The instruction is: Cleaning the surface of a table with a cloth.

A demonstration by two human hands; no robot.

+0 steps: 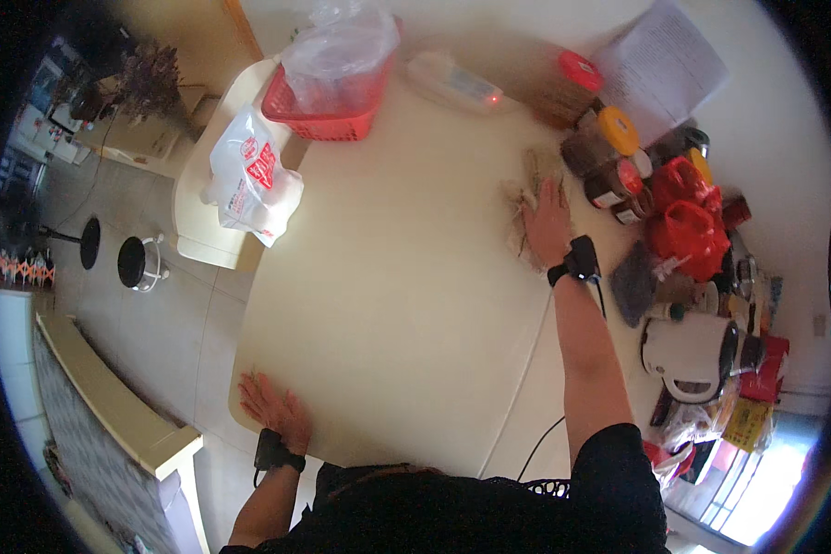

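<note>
My right hand [548, 224] presses a crumpled, beige patterned cloth [519, 231] onto the pale tabletop [406, 277], near the jars on the right. Its fingers point away from me, and the cloth shows on both sides of them and past the fingertips. My left hand [275, 411] lies on the table's near left corner with its fingers spread and nothing in it. Both wrists wear a dark strapped device, the right one a black unit [580, 258] with a cable.
Several lidded jars [600, 148], a red plastic bag [688, 222] and a white appliance [688, 355] crowd the right side. At the far left stand a red basket [342, 125] and a white plastic bag [249, 180] on a chair [194, 222]. A pale elongated object [452, 81] lies at the back.
</note>
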